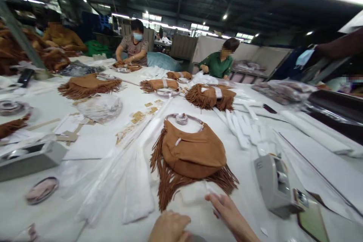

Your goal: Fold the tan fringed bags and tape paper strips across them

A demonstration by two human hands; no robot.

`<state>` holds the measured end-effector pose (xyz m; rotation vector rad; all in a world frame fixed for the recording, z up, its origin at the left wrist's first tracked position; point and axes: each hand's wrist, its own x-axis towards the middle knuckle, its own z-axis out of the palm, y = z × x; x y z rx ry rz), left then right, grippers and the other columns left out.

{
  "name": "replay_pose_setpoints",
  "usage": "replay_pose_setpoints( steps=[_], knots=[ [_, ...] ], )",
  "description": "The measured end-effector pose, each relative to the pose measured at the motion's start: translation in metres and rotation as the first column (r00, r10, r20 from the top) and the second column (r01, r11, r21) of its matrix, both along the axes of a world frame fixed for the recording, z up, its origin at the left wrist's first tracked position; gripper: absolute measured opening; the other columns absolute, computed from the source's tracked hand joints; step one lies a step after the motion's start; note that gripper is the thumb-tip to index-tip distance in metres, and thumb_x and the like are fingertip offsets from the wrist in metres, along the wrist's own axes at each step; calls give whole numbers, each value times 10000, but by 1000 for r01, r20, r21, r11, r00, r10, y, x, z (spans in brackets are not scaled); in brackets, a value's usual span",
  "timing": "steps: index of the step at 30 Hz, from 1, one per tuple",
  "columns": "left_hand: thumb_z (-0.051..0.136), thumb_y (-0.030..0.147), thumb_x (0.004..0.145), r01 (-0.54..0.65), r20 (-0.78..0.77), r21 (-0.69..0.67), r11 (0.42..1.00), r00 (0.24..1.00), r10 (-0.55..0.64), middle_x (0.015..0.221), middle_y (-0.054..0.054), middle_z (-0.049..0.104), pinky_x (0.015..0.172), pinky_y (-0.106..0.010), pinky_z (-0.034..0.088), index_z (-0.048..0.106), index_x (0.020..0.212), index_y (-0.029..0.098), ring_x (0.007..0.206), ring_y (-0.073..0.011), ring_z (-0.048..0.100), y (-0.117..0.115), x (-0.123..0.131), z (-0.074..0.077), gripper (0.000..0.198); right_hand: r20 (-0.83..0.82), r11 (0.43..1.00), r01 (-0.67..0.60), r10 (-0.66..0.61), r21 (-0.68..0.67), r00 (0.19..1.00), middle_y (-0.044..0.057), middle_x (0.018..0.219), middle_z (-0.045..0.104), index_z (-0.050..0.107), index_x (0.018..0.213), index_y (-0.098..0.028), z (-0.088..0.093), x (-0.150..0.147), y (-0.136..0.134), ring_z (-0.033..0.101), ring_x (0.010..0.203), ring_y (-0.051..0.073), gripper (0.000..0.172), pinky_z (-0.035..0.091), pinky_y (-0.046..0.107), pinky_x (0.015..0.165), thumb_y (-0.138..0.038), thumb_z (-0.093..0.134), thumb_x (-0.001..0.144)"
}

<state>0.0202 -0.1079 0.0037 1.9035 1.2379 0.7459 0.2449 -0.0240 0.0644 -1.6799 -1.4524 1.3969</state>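
A brown suede fringed bag (193,151) lies on the white table (93,143) in front of me, its wrapped ring handle (183,118) pointing away. My right hand (228,211) reaches in from the bottom edge, fingers pinched on a small white strip of paper or tape (211,191) just below the bag's fringe. My left hand (170,227) sits curled at the bottom edge beside it, near white tissue paper (195,196); its fingers are hidden.
A grey tape dispenser (273,183) stands right of the bag, another (31,159) at the left. Clear plastic bags (113,166) and white paper strips (244,128) lie around. More fringed bags (211,96) sit farther back, where three people work.
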Motion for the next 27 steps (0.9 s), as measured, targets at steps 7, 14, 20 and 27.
replay_pose_setpoints(
  steps=[7, 14, 20, 27],
  knots=[
    [670, 320, 794, -190, -306, 434, 881, 888, 343, 1455, -136, 420, 1065, -656, 250, 404, 1418, 268, 1320, -382, 354, 58, 35, 53, 681, 78, 969, 168, -185, 183, 980, 176, 1187, 649, 626, 1180, -112, -25, 71, -28, 577, 1134, 347, 789, 467, 454, 971, -604, 736, 572],
    [473, 485, 900, -307, 200, -94, 947, 926, 320, 1185, -141, 632, 966, -449, 426, 597, 1181, 166, 1099, -270, 564, 69, 61, 58, 443, -307, 963, 236, -187, 129, 933, -102, 430, 444, 238, 1497, -167, 40, 73, -37, 406, 352, 101, 992, 373, 204, 375, -602, 688, 728],
    [574, 698, 745, 303, 602, -750, 587, 679, 419, 962, -112, 686, 642, -236, 454, 591, 1046, 131, 758, -144, 623, 42, 123, 37, 642, -359, 989, 113, -139, -92, 923, -83, 430, 477, 172, 1492, -107, -13, 65, -63, 372, 354, 91, 1051, 301, 174, 359, -657, 644, 731],
    [622, 374, 719, -90, 215, -784, 614, 888, 406, 421, 32, 479, 437, -241, 381, 638, 737, 118, 385, -118, 448, 47, 158, 10, 257, 219, 943, 0, -78, 334, 973, 49, 681, 683, 484, 1365, -113, -49, 81, -75, 662, 616, 228, 639, 545, 336, 599, -550, 440, 901]
  ],
)
